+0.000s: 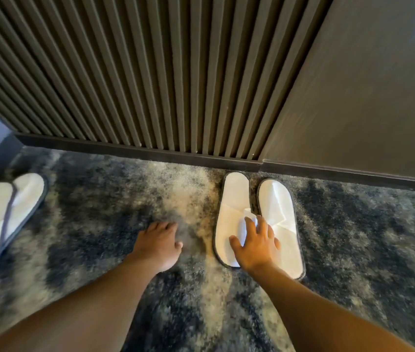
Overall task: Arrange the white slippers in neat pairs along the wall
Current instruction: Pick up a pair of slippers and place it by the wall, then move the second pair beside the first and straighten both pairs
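White slippers, pair one (259,219): side by side on the mottled grey carpet (115,189), rounded ends at the dark skirting board (135,151), just below the seam where the ribbed wall panel (125,72) meets the plain grey panel (369,85). Dark trim around each sole. Left slipper of pair (231,207) and right slipper of pair (281,224) nearly touching, narrow gap between.

Right hand (254,246): laid flat over the upper bands of both slippers, fingers (249,222) spread apart, thumb on the left one; resting on the fabric, not closed around anything.

Left hand (158,246): on bare carpet just left of the pair, well clear of it. Fingers loosely together and curled down to the pile; blurred, grip on anything not evident.

Pair two (0,219): far left edge of view, on the same carpet, lying together at a slant and set back from the skirting. Blurred; detail hard to read.

No brand, label or writing legible on either pair. No containers in view.
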